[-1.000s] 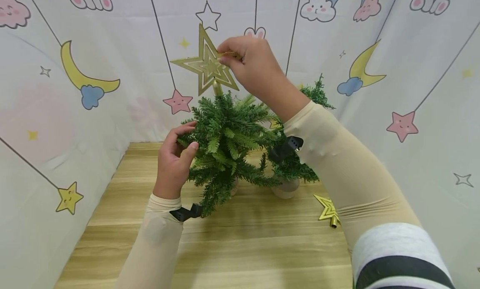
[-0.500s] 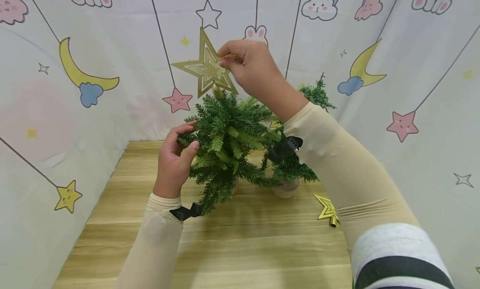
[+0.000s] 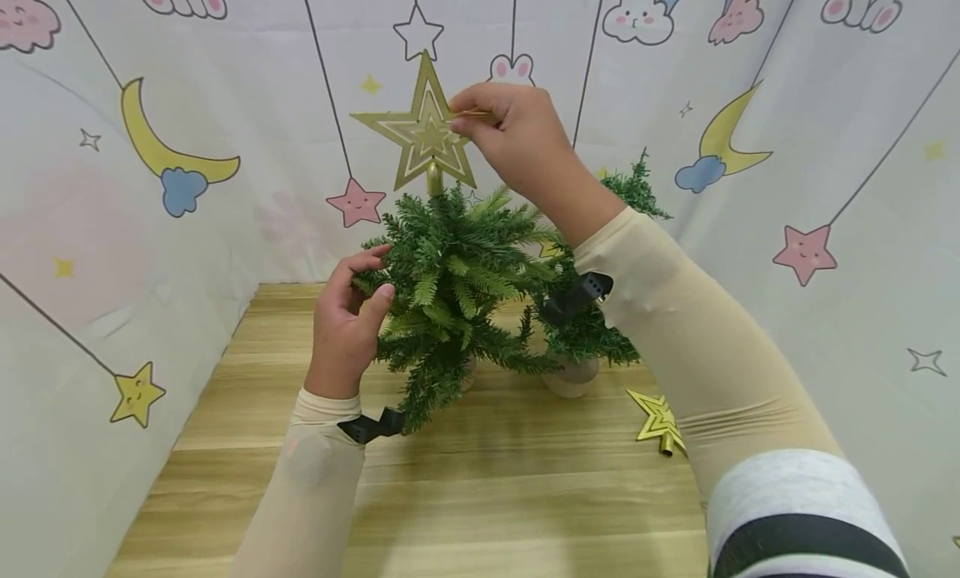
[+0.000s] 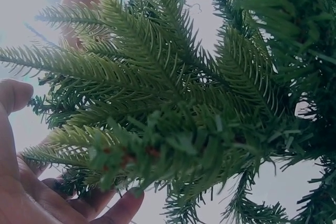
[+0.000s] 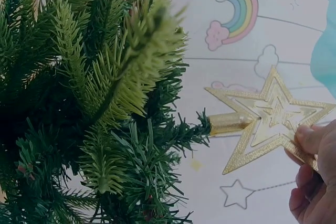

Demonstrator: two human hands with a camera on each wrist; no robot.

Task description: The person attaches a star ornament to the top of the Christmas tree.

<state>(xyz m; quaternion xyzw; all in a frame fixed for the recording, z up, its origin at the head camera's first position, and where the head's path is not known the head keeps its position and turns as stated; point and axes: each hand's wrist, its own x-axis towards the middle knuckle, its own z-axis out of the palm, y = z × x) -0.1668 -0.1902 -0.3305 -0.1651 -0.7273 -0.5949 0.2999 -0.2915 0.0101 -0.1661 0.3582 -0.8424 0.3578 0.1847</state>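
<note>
Right hand point(image 3: 517, 137) pinches gold star point(image 3: 423, 132); left hand point(image 3: 347, 320) grips small tree point(image 3: 457, 286).
Wooden tabletop point(image 3: 480, 495), cartoon moon-and-star curtains point(image 3: 112, 228) around, second star point(image 3: 657, 418) lying flat.

We wear thin, close-fitting beige sleeves point(image 3: 697, 353) running to each wrist, with a black strap clip point(image 3: 371, 426) on the left and another point(image 3: 573, 295) on the right. A white-and-black striped cuff point(image 3: 802, 511) covers our right upper arm.

No words, labels, brands or numbers can be read anywhere.
</note>
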